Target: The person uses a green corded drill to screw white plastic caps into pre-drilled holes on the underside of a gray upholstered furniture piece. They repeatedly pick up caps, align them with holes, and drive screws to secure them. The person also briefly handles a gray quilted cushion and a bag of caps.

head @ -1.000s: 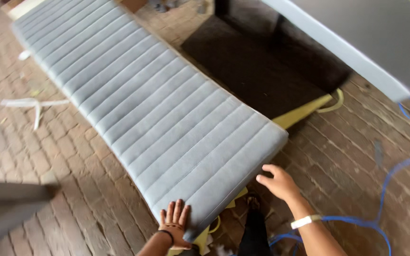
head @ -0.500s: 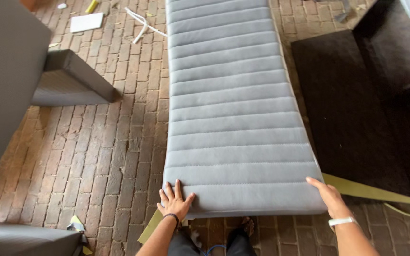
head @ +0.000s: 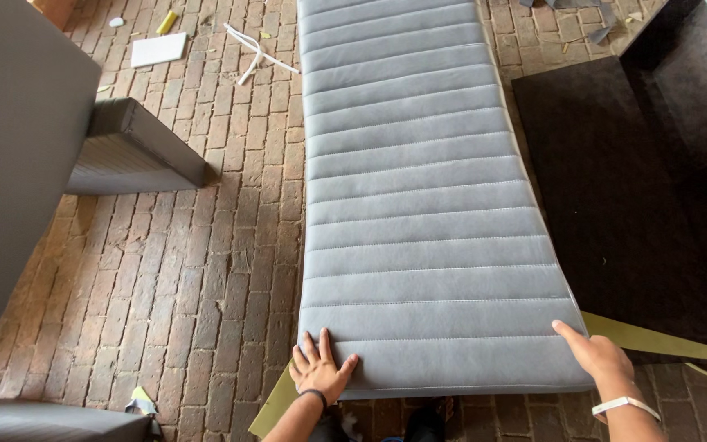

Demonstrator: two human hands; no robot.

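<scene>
Down at the near end of the long grey channel-stitched cushion (head: 419,205), both hands rest on its top. The left hand (head: 318,370) lies flat with its fingers (head: 311,350) spread wide, pressing the fabric at the near left corner; nothing is gripped. The right hand (head: 595,354) sits at the near right corner, fingers held close together and pointing up along the edge (whether they curl over the side cannot be told), with a white wristband (head: 623,404) just behind it. Ahead of both sets of fingertips the cushion runs away across the brick floor (head: 206,270). Under the near corners, just beside each hand, a yellow-green sheet (head: 656,337) pokes out. Off beyond the right fingers lies a dark brown panel (head: 615,188); well off past the left fingers stands a grey upholstered block (head: 128,151), with white scraps (head: 157,49) farther away.
</scene>
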